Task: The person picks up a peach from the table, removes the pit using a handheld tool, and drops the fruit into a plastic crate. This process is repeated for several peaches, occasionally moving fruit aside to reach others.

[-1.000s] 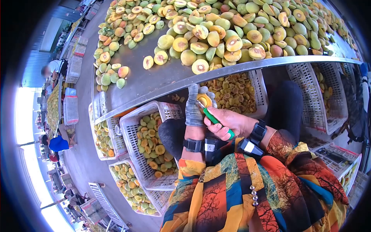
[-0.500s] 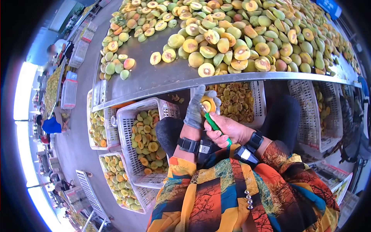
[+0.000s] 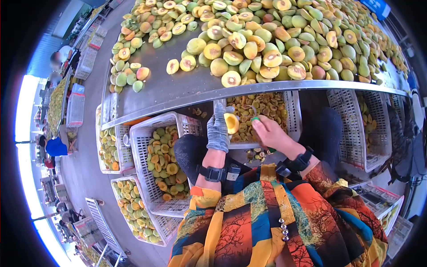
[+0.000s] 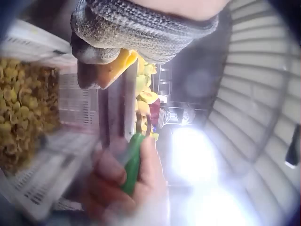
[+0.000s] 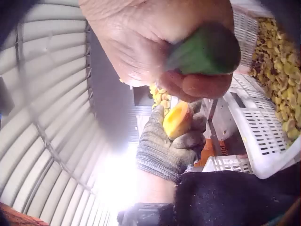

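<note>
In the head view my left hand (image 3: 218,132), in a grey knit glove, holds a yellow peach half (image 3: 231,123) with its cut face toward the right hand. A smooth hollow shows in the cut face of the peach half (image 5: 177,119) in the right wrist view. My bare right hand (image 3: 273,133) grips a green-handled pitting tool (image 4: 134,162), whose curved metal loop points away from the fist in the left wrist view. Tool and peach half are apart, with the right hand a short way to the right. Both hands are over the near side of a white crate (image 3: 292,116) of small brownish fruit pieces.
A metal table (image 3: 155,99) heaped with halved peaches (image 3: 271,58) spans the front, its raised edge just beyond the hands. White crates of peach halves (image 3: 167,155) stand at the left, and another crate (image 3: 344,127) at the right. The person's knees flank the work.
Earlier the tool's metal end was at the cut face of the peach half. The right hand has drawn it away to the right, and the hollow now shows.
</note>
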The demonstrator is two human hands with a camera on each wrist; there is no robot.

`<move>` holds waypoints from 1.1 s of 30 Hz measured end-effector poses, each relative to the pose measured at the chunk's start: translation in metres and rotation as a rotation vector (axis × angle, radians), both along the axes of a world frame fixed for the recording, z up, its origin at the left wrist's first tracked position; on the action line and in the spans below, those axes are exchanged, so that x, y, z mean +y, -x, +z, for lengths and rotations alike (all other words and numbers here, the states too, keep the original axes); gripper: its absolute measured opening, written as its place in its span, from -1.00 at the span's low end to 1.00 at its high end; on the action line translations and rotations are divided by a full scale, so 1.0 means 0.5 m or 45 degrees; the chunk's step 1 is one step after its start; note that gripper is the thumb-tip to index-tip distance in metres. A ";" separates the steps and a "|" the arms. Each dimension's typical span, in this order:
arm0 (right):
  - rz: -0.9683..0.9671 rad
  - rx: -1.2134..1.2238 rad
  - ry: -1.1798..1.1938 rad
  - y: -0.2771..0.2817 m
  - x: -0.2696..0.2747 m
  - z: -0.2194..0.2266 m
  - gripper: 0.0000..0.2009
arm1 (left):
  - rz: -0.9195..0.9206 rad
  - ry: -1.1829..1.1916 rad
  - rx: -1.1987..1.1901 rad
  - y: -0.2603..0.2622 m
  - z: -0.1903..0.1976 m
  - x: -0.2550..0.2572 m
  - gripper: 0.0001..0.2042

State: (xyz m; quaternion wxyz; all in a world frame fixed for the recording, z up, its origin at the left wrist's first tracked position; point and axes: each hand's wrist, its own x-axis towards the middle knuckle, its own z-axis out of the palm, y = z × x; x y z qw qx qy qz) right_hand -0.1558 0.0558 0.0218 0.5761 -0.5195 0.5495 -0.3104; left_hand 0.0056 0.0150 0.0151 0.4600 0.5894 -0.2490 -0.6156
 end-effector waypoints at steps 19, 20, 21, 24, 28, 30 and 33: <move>-0.072 0.815 0.450 0.066 -0.013 -0.103 -0.75 | -0.560 0.003 -2.106 -0.337 0.166 0.106 -0.67; -0.106 0.750 0.459 0.064 -0.012 -0.103 -0.76 | -0.643 -0.288 -2.587 -0.353 0.173 0.107 -0.63; -0.107 0.747 0.463 0.061 -0.013 -0.102 -0.76 | -0.638 -0.287 -2.591 -0.345 0.180 0.091 -0.63; -0.074 0.706 0.504 0.050 -0.006 -0.093 -0.78 | -0.610 0.533 -2.084 -0.294 0.140 -0.018 -0.59; -0.086 0.559 0.547 0.053 0.010 -0.043 -0.79 | -0.988 0.510 -1.981 -0.054 0.113 -0.196 -0.57; -0.105 0.554 0.542 0.063 0.021 -0.019 -0.80 | -1.166 0.422 -1.902 0.018 0.093 -0.259 -0.54; -0.120 0.468 0.515 0.080 0.032 0.004 -0.79 | -1.142 0.519 -1.780 0.039 0.059 -0.292 -0.50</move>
